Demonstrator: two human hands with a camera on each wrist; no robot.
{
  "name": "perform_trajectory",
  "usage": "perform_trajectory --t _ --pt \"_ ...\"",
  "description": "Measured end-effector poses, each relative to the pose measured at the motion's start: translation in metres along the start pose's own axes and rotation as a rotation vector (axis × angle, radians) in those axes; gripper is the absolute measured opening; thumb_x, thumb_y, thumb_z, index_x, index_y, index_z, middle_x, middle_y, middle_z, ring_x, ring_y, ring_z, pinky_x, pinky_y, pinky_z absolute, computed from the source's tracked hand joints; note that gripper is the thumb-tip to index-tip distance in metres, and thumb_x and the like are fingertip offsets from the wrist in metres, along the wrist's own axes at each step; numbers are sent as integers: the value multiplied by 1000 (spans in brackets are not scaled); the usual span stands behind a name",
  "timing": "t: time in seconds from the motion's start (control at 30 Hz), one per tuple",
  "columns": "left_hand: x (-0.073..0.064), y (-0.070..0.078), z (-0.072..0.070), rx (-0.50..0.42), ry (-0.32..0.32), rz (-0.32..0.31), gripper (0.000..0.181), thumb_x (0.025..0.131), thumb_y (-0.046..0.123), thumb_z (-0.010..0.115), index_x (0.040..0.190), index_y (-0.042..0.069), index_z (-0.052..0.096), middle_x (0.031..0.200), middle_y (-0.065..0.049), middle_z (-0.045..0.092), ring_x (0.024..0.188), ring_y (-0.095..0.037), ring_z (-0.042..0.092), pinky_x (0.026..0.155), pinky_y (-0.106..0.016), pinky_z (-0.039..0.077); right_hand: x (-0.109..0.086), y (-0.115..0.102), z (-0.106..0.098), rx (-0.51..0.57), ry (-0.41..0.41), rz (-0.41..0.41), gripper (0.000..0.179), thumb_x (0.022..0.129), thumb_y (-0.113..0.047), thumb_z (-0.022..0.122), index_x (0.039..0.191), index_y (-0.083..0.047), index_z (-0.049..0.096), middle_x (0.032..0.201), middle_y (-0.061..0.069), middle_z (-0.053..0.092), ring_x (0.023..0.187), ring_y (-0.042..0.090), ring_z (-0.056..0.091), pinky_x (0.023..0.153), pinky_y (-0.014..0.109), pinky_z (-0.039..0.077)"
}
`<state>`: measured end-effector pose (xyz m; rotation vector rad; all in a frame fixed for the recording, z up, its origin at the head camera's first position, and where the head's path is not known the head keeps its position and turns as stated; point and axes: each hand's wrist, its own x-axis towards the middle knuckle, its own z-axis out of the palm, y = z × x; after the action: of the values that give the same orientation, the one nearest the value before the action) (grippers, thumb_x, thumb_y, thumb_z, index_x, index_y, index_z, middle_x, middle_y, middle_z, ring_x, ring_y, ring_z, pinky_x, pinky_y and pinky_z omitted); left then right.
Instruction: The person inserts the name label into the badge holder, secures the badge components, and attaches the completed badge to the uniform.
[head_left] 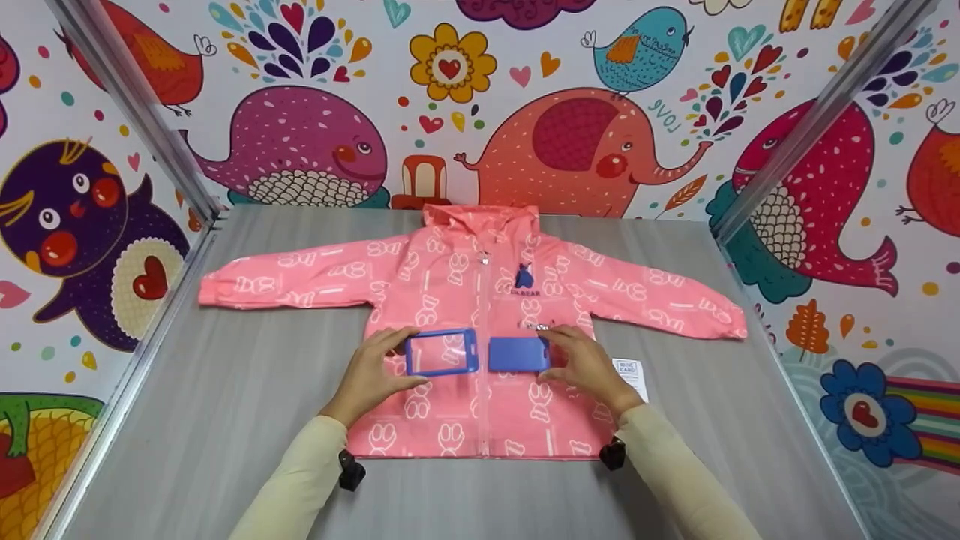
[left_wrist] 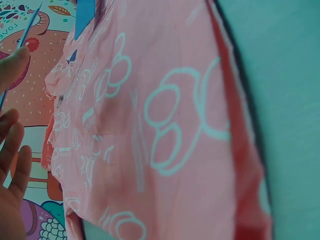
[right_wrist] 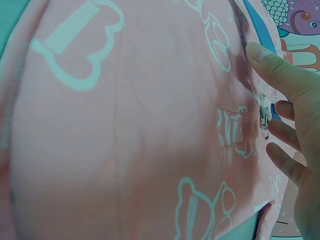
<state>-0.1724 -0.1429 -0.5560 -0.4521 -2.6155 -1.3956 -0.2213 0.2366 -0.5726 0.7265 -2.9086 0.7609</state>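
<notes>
The left hand [head_left: 371, 371] pinches the left end of a blue rectangular frame [head_left: 472, 352] (see-through in the middle) above a pink zip jacket [head_left: 484, 315] spread on the surface [head_left: 255, 397]. Just beside it, the right hand [head_left: 585, 367] pinches a solid blue rectangular panel [head_left: 516, 354]; farther right lies a white printed card [head_left: 631, 379].

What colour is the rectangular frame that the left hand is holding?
The frame is blue; the head view shows it best.
</notes>
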Motion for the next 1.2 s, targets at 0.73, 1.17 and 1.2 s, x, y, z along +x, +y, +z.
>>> perform_trajectory --t 0.73,1.17,1.2 --pt "-1 -2 5 8 -8 -36 79 63 25 94 135 22 61 102 4 65 95 -22 61 87 -45 56 2 3 5 36 -70 59 82 67 -32 90 139 -13 57 131 7 57 122 28 56 108 47 47" --pt "0 0 6 19 -20 -23 79 64 29 93 134 15 61 101 4 65 95 -24 61 85 -41 56 5 0 1 39 -122 63 82 65 -31 91 136 -6 60 125 8 56 117 26 54 103 45 49" --pt "0 0 6 20 -20 -24 79 64 29 94 134 15 61 101 4 65 95 -23 61 85 -41 56 5 0 1 37 -123 63 82 64 -30 91 136 -6 59 125 8 56 117 26 54 103 45 49"
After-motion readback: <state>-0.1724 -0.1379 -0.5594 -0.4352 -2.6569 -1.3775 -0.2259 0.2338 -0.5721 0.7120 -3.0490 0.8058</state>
